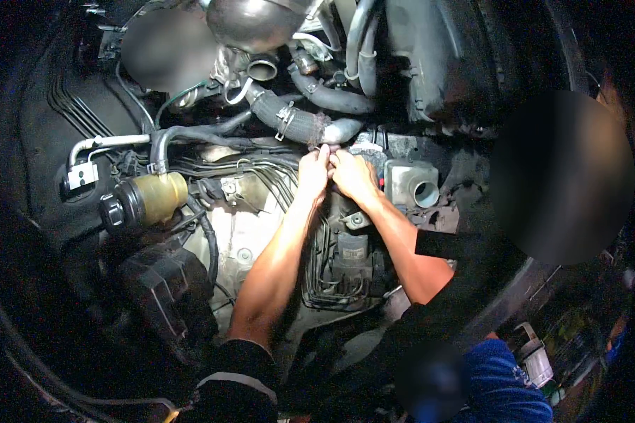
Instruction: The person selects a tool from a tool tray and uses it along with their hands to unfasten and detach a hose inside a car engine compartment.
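Both hands meet in the engine bay at the lower side of a thick ribbed hose [289, 121], close to its joint with a smooth pale pipe [343, 131]. My left hand [314, 171] has its fingers closed, the thumb pointing up by the hose end. Right beside it, my right hand [353, 175] is curled, its fingertips touching or nearly touching the left ones. What the fingers pinch, if anything, is too small to make out. A metal clamp [285, 120] circles the hose to the left of the hands.
A yellowed reservoir with a black cap [155, 197] sits at the left. Thin metal lines [261, 175] run below the hose. A metal part with a round port [413, 185] is right of the hands. Blue cloth [504, 381] shows at the lower right.
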